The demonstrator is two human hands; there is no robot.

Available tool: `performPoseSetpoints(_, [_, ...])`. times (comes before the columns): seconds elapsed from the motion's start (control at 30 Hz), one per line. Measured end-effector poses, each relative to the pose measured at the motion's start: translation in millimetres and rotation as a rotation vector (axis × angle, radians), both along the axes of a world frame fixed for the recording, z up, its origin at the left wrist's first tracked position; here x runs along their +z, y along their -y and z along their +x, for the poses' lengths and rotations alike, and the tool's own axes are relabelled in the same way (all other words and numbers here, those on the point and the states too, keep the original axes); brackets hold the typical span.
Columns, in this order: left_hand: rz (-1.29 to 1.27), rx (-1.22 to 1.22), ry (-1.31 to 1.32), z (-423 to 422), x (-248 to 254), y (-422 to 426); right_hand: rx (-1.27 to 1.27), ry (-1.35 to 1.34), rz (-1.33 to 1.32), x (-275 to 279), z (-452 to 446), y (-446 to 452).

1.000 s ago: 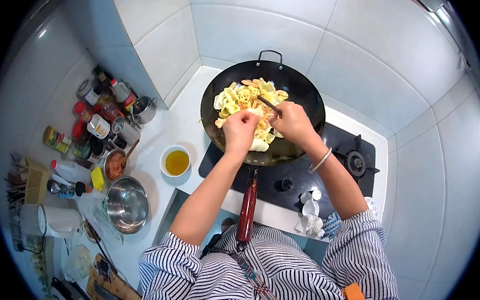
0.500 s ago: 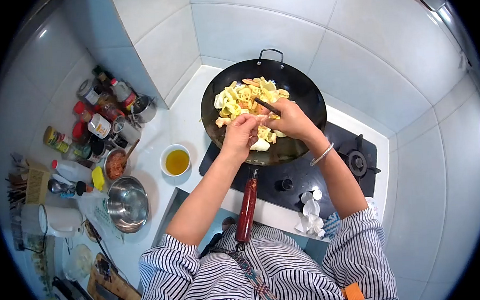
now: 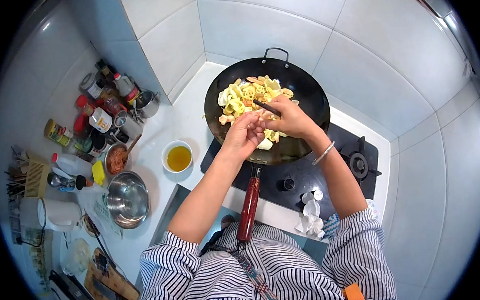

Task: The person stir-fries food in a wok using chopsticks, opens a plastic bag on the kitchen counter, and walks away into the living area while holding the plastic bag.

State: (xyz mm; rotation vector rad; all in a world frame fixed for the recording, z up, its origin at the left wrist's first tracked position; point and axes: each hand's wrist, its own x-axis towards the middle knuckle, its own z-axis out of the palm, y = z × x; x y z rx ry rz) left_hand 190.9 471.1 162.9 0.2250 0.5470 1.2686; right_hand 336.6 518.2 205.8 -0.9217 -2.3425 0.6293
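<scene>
Over the black wok [image 3: 314,94], both hands at work, close together above the near half of the pan. Right hand [image 3: 291,120]: gripping a dark utensil [image 3: 266,107], fist closed round it, tip angled down and away over the food. Bracelet [image 3: 324,153] on that wrist. Left hand [image 3: 244,134]: fingers curled in, thumb and fingertips drawn together right by the right hand's fingers. Something pinkish shows near those fingertips; can't tell whether I'm pinching it or it's food lying behind.

Food [image 3: 244,99] is in the wok, heaped mid-pan: yellow-green cut slices, pale leafy bits, pinkish-orange pieces. Part of the heap is hidden under my hands.

Wok sits on the left part of the black hob [image 3: 263,188]. Red-brown handle [image 3: 249,206] points back at my body, metal loop [image 3: 276,51] on the far rim toward the tiles. Right burner [image 3: 358,165] is uncovered, black knob [image 3: 288,184] near the front edge. White crumpled scraps [image 3: 310,222] lie by the hob's front edge, near my right forearm.

Left of the wok on the counter: white bowl [image 3: 166,166] with yellow liquid [image 3: 178,158], then a steel bowl [image 3: 127,202]. Just behind that, a small bowl of reddish mince-like stuff [image 3: 117,159], wooden handle [image 3: 134,143] sticking out. Bottles and jars [image 3: 101,121] cluster behind. Lower left, knife [image 3: 112,292] lying on a wooden board [image 3: 122,282].
</scene>
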Motion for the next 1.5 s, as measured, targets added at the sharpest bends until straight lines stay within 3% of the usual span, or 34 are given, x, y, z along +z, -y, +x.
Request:
performPoseSetpoints(0.13, [0.047,0.044,-0.057,3.7,-8.3,-1.7,0.007,0.113,-0.115,12.9,-3.6,1.8])
performPoseSetpoints(0.2, [0.156,0.182,-0.206,7.2,-9.7,1.9,-0.164,0.309,-0.337,20.0,-8.4,6.5])
performPoseSetpoints(0.33, [0.377,0.379,-0.518,1.6,-2.3,2.8,-0.232,0.373,-0.372,12.5,-1.8,2.6])
performPoseSetpoints(0.4, [0.328,0.419,-0.463,-3.0,5.8,7.4,-0.361,0.415,-0.032,8.2,2.4,6.4])
performPoseSetpoints(0.43, [0.244,0.395,-0.313,-9.4,10.6,11.4,-0.415,0.508,-0.035,9.7,3.3,2.3])
performPoseSetpoints(0.5, [0.189,0.352,-0.124,-29.7,5.4,20.9,-0.433,0.393,0.054,8.9,9.2,-3.8])
performPoseSetpoints(0.63, [0.155,0.384,-0.104,-69.5,-10.1,49.8,-0.408,0.229,0.133,14.7,2.5,-10.7])
performPoseSetpoints(0.7, [-0.066,0.431,-0.087,-83.7,-11.9,64.2,-0.379,0.179,0.136,16.8,-7.7,-9.9])
performPoseSetpoints(0.87, [-0.102,0.364,0.005,-106.7,-51.5,84.1,-0.226,0.118,0.080,22.1,-42.5,-2.8])
performPoseSetpoints(0.93, [-0.106,0.276,0.197,-109.8,-54.9,95.5,-0.195,0.056,0.090,24.9,-50.8,-0.2])
performPoseSetpoints(1.03, [-0.191,0.272,0.233,-106.8,-60.3,121.0,-0.187,-0.030,0.268,49.6,-56.0,15.2])
performPoseSetpoints(1.07, [-0.267,0.261,0.246,-104.6,-63.1,130.9,-0.189,-0.053,0.243,58.7,-56.6,23.0])
performPoseSetpoints(1.13, [-0.253,0.243,0.243,-105.6,-83.4,152.0,-0.088,-0.291,-0.134,58.5,-52.3,32.0])
performPoseSetpoints(1.17, [-0.306,0.246,0.253,-106.7,-93.0,163.2,0.005,-0.382,-0.174,52.2,-52.6,35.8])
performPoseSetpoints(1.2, [-0.359,0.247,0.262,-107.7,-102.3,174.1,0.095,-0.325,0.023,44.7,-51.9,35.4])
performPoseSetpoints(1.33, [-0.397,0.237,0.242,-115.5,-131.0,217.9,0.228,-0.235,-0.070,2.1,-61.1,38.5])
performPoseSetpoints(1.37, [-0.440,0.281,0.229,-116.9,-133.4,225.8,0.171,-0.052,0.109,-8.3,-57.6,28.2])
performPoseSetpoints(1.43, [-0.481,0.320,0.213,-121.7,-139.4,240.9,0.045,-0.023,0.070,-46.0,-35.3,-13.5])
performPoseSetpoints(1.5, [-0.497,0.371,0.224,-128.0,-146.3,250.9,-0.131,0.039,0.068,-42.3,-8.1,-36.5])
